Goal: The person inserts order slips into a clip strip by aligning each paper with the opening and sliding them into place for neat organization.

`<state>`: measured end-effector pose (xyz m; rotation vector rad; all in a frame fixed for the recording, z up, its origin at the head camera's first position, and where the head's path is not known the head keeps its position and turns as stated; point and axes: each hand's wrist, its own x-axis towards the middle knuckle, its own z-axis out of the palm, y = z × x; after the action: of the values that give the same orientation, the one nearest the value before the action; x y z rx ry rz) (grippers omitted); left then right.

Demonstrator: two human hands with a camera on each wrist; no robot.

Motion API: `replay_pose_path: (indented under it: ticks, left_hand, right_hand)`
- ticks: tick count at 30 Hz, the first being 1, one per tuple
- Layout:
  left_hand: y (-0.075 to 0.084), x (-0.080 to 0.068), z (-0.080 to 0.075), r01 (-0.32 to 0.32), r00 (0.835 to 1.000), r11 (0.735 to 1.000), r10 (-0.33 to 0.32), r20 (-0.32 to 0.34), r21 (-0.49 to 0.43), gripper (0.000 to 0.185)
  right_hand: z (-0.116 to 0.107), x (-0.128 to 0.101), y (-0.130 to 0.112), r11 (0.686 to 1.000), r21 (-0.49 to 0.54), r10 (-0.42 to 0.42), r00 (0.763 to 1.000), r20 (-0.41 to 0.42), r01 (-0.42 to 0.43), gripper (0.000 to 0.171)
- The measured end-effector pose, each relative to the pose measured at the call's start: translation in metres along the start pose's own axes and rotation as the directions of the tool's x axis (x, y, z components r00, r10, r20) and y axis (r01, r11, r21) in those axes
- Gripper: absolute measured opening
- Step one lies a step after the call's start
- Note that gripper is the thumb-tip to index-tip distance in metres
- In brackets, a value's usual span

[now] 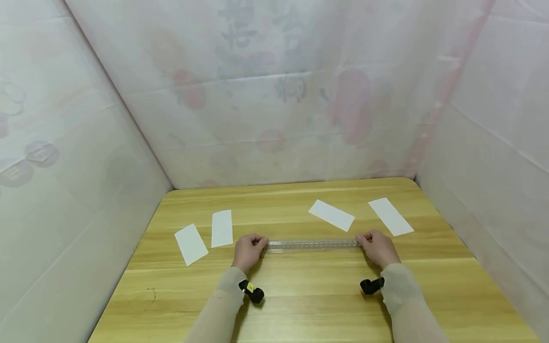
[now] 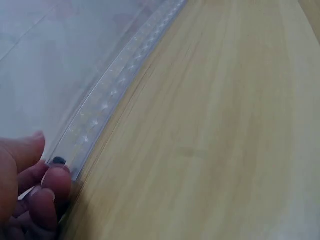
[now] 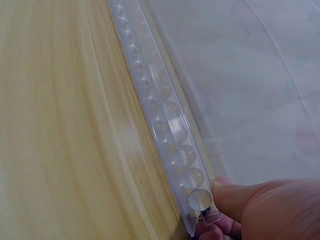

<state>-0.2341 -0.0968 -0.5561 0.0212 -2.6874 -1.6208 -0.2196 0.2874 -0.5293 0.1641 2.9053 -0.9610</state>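
A long, clear plastic tube point(image 1: 313, 244) with squared sides spans the gap between the two hands, level across the table in the head view. Clear round balls point(image 3: 187, 156) sit in a row inside it, plainest in the right wrist view. My left hand point(image 1: 249, 250) pinches the tube's left end between thumb and fingers; a small dark spot shows at that end in the left wrist view. At the opposite end, my right hand point(image 1: 377, 247) grips the tube, thumb point(image 3: 232, 197) on its side and fingertips curled beneath.
Two white cards point(image 1: 222, 228) lie on the wooden table point(image 1: 309, 305) left of the tube. Beyond its right end lie two more white cards point(image 1: 331, 215). Printed cloth walls point(image 1: 266, 119) enclose the table at the back and both sides.
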Motion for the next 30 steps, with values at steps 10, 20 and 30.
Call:
replay_pose_path:
  ticks: [10,20,30]
  left_hand:
    - [-0.004,-0.005,-0.006,-0.043,0.996,0.994,0.051,0.067,-0.105,0.021]
    - [-0.003,-0.006,-0.006,-0.054,0.996,0.997,0.057,0.073,-0.047,0.020]
    - [0.016,-0.004,-0.012,-0.199,0.970,0.932,0.144,0.194,0.304,0.022]
  right_hand:
    - [0.002,-0.001,-0.001,1.000,0.018,0.017,1.000,-0.007,-0.017,0.046]
    - [0.002,-0.002,-0.002,1.000,-0.001,-0.010,1.000,0.007,0.010,0.041]
    - [-0.014,0.004,0.012,0.998,0.018,-0.063,0.996,0.063,0.062,0.057]
